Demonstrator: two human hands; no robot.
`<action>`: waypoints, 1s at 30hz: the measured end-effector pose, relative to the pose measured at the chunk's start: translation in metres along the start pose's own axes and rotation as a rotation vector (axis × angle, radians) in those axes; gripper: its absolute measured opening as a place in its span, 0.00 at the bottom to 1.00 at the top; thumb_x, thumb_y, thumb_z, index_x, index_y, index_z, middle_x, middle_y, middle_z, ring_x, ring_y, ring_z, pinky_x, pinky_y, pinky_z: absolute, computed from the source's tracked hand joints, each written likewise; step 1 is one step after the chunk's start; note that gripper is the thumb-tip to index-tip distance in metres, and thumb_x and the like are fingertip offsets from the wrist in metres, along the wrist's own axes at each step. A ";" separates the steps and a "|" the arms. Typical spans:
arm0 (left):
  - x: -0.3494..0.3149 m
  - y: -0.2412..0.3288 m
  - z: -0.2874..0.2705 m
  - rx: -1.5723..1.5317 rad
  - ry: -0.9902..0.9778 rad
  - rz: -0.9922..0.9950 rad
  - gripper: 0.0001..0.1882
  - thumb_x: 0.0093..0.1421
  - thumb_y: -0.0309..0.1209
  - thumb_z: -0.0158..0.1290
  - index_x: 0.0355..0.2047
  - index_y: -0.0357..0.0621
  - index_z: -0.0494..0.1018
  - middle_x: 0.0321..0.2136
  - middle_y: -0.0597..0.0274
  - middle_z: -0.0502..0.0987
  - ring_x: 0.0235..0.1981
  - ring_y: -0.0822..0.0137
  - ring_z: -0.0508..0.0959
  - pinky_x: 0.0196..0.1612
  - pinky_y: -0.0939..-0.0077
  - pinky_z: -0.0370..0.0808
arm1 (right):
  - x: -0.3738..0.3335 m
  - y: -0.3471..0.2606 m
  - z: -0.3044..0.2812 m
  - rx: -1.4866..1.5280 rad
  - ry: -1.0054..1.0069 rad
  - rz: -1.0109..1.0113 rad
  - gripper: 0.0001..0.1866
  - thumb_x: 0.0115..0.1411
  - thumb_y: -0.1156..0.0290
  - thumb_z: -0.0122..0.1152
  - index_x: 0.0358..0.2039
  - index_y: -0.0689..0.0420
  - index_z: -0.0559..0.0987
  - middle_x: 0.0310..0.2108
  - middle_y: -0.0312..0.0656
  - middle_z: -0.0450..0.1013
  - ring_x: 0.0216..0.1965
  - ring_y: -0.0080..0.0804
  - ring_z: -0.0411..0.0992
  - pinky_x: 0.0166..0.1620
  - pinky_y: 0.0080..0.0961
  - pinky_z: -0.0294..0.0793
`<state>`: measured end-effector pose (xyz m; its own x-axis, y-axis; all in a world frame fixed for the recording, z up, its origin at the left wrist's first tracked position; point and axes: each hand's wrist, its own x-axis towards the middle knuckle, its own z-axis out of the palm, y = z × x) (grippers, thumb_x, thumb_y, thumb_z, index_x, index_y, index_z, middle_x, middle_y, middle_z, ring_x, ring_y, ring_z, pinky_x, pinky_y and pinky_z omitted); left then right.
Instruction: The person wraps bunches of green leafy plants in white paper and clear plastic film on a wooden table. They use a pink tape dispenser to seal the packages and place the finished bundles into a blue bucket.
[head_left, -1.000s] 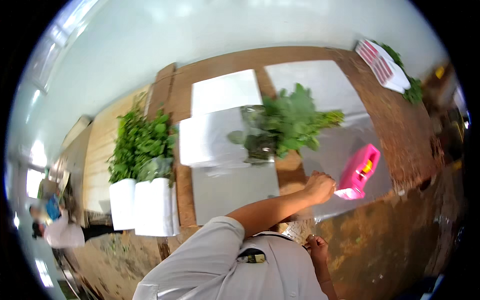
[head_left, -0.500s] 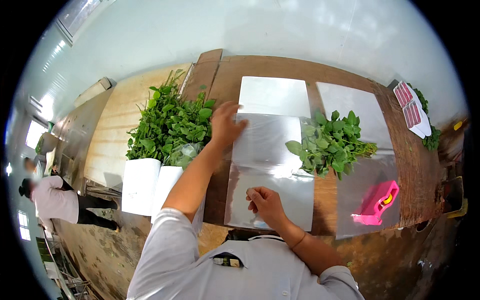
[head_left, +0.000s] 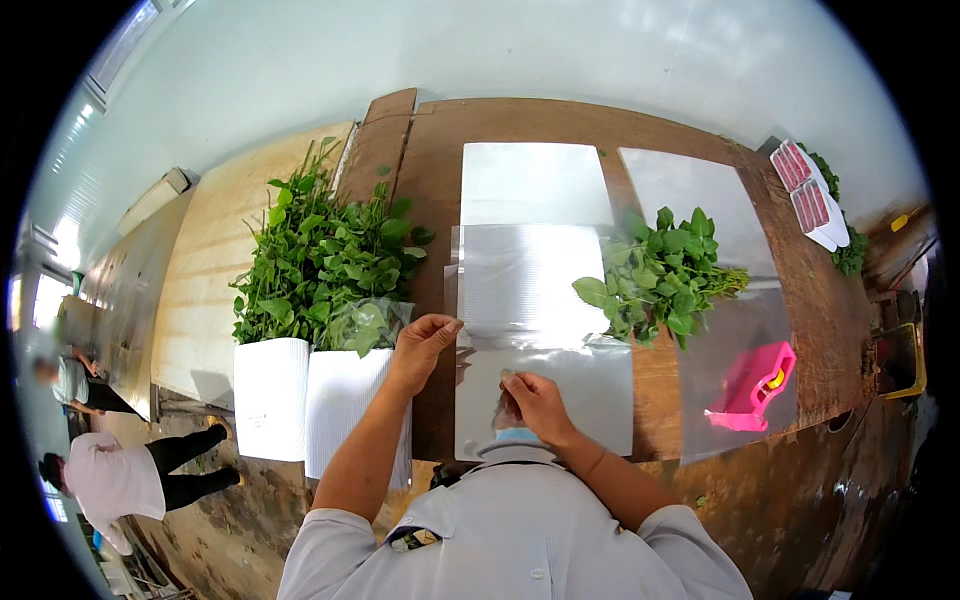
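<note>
My left hand (head_left: 425, 345) pinches the left edge of a clear plastic sheet (head_left: 530, 325). The sheet lies over a white ribbed sheet (head_left: 530, 265), with a plain white sheet (head_left: 535, 180) beyond it. Nearer to me, my right hand (head_left: 535, 400) has its fingers curled together above a shiny smooth sheet (head_left: 590, 400); what they hold, if anything, I cannot make out. Right of the ribbed sheet lies a bunch of leafy green stems (head_left: 665, 270). Its leaves reach over the sheet's right edge and its stem ends point right.
Left, a big heap of leafy stems (head_left: 320, 260) rests by two white ribbed wraps (head_left: 270, 400). A pink tape dispenser (head_left: 750, 390) sits on clear film at right. White packs with pink contents (head_left: 808, 195) stand far right. People (head_left: 115, 475) are at far left.
My left hand has come down toward me from the far left corner of the ribbed sheet and closed on the clear plastic's edge. My right hand stays near its place, fingers curled.
</note>
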<state>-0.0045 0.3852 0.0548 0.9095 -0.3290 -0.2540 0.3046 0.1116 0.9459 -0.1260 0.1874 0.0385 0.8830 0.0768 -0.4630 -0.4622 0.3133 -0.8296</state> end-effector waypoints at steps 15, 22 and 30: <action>-0.007 0.010 0.007 -0.090 -0.062 -0.045 0.04 0.61 0.29 0.55 0.33 0.42 0.74 0.31 0.67 0.77 0.35 0.75 0.74 0.44 0.80 0.69 | 0.011 0.003 -0.104 -1.155 0.646 -0.228 0.21 0.58 0.53 0.56 0.21 0.59 0.77 0.21 0.50 0.75 0.25 0.52 0.73 0.31 0.42 0.73; -0.006 0.033 0.007 0.106 0.300 0.171 0.05 0.62 0.28 0.53 0.33 0.40 0.75 0.27 0.69 0.75 0.27 0.79 0.71 0.33 0.83 0.69 | -0.045 -0.059 -0.109 -0.895 0.250 -0.675 0.08 0.57 0.69 0.61 0.26 0.60 0.76 0.25 0.45 0.73 0.27 0.47 0.71 0.30 0.37 0.71; -0.022 0.043 0.145 0.952 0.276 0.782 0.02 0.57 0.22 0.55 0.31 0.40 0.73 0.27 0.57 0.75 0.28 0.62 0.76 0.34 0.73 0.73 | -0.085 -0.046 -0.199 -0.493 0.330 -0.537 0.05 0.59 0.73 0.60 0.32 0.62 0.78 0.25 0.38 0.73 0.27 0.25 0.70 0.33 0.23 0.70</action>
<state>-0.0522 0.2614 0.1303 0.8178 -0.2612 0.5129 -0.5598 -0.5680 0.6033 -0.1963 -0.0216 0.0542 0.9612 -0.2737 0.0340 -0.0319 -0.2328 -0.9720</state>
